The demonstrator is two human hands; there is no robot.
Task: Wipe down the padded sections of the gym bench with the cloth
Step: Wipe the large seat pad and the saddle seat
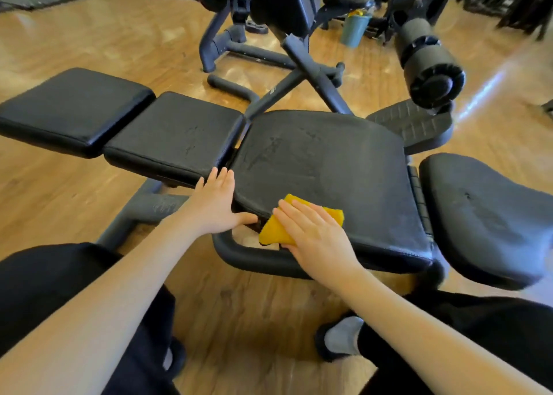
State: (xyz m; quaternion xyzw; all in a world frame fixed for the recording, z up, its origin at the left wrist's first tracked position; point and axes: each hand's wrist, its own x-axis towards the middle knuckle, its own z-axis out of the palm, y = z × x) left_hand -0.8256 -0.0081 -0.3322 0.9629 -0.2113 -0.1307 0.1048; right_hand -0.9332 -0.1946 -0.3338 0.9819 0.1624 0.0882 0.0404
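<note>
While the right hand (314, 233) presses a folded yellow cloth (276, 230) flat, fingers straight, onto the near left corner of the large middle pad (329, 167), the left hand (214, 206) braces that pad's left edge with fingers spread, thumb reaching toward the cloth. Two smaller pads (176, 137) lie to the left, a headrest pad (490, 215) to the right. Even pressure and overlapping strokes toward the far edge would likely serve best.
</note>
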